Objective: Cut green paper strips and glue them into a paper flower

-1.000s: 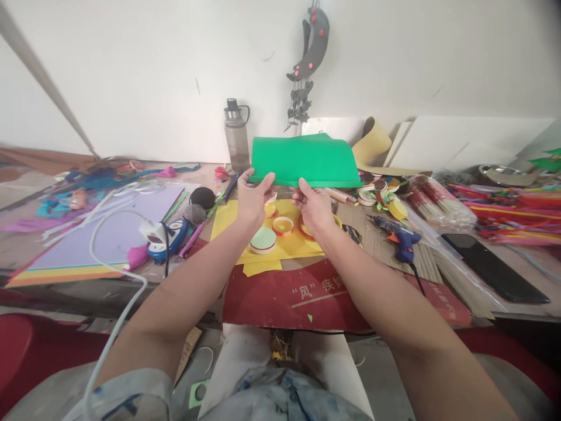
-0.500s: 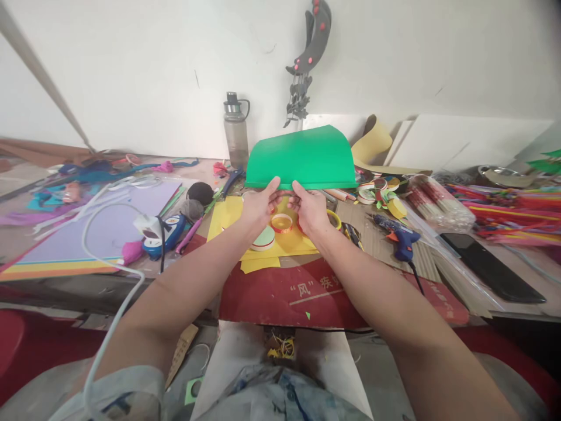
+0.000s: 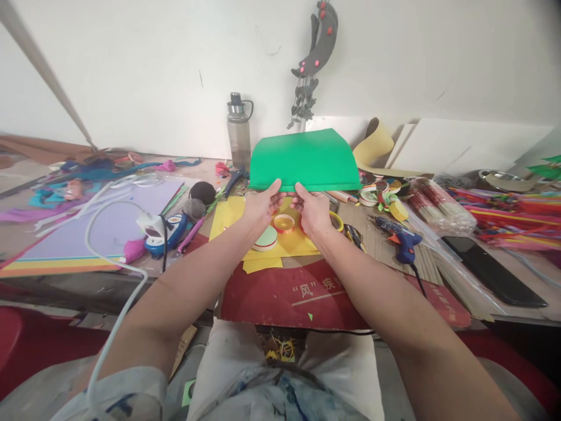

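A green sheet (image 3: 304, 159), perhaps craft foam or card, is held up over the table with a narrow fold along its near edge. My left hand (image 3: 262, 203) pinches that folded edge near its middle, thumb on top and fingers beneath. Close beside it, my right hand (image 3: 310, 206) grips the same edge in the same way. Below the hands lies a yellow sheet (image 3: 228, 225). On it rest an orange-and-white tape ring (image 3: 284, 224) and a roll with a pale green centre (image 3: 265, 240). A yellow ring (image 3: 336, 221) shows partly behind my right wrist.
A red cardboard piece (image 3: 272, 295) covers the table's front. To the right are a blue glue gun (image 3: 405, 245), a cutter knife (image 3: 354, 235) and a black phone (image 3: 493, 270). A bottle (image 3: 239, 137) stands behind. Leftward lie a power strip (image 3: 169, 234) and a lilac sheet (image 3: 109, 216).
The green sheet's far edge has dipped slightly, so the sheet looks a little flatter. Both hands keep their hold on its near edge. The whole view has shifted slightly.
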{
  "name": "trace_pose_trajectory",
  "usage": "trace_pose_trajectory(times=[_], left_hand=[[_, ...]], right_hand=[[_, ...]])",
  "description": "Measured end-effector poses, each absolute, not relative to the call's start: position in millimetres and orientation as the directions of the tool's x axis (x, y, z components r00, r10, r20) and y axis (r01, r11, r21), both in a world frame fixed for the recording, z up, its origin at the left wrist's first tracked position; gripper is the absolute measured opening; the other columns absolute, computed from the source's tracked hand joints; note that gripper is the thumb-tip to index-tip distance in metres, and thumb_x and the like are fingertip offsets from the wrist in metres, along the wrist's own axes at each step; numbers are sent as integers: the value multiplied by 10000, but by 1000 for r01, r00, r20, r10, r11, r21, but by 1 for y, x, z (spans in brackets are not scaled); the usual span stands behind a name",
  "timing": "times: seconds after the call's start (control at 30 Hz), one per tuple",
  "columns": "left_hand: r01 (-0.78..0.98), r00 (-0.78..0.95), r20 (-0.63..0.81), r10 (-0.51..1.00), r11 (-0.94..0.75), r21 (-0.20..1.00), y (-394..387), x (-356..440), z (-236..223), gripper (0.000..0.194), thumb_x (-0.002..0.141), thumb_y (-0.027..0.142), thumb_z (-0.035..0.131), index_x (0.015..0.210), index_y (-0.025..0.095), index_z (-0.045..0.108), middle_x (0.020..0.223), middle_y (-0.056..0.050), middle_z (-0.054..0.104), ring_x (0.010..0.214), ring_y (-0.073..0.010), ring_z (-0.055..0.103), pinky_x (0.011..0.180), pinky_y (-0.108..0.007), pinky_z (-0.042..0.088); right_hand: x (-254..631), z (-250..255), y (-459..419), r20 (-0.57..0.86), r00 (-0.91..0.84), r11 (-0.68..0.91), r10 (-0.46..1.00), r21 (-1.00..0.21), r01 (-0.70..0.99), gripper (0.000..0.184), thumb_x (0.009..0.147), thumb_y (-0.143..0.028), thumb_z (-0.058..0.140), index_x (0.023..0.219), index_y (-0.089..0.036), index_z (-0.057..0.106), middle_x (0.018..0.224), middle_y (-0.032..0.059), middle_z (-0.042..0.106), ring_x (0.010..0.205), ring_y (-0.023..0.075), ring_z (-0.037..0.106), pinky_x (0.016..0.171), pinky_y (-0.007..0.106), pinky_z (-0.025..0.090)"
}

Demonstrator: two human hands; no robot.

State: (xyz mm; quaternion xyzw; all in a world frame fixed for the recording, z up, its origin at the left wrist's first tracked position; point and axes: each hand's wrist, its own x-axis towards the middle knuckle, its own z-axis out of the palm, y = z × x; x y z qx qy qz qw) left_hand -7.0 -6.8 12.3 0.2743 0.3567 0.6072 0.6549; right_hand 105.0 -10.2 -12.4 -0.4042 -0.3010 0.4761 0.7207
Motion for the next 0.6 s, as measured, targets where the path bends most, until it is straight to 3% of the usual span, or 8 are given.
trace_pose_trajectory(times=[0.47, 0.6], left_hand=[[-576, -71, -124, 990, 61, 815, -5, -5, 11, 284, 733, 153, 937, 787, 155, 658, 694, 8, 723, 579, -92, 676, 523, -213, 434], [-562, -87, -110, 990, 42, 826, -5, -7, 13, 280, 736, 146, 932, 772, 152, 654, 674, 12, 711, 583, -93, 679, 506, -211, 392]], right_hand=[[102, -10, -14, 45, 415, 238, 909, -872, -427, 339, 772, -329, 918, 613, -186, 655, 580, -9, 681, 491, 93, 560, 518, 240, 518], [102, -9, -16, 58, 337, 220, 940, -858, -464, 317, 750, -342, 937, 653, -190, 676, 623, -11, 706, 523, 96, 578, 551, 246, 547]])
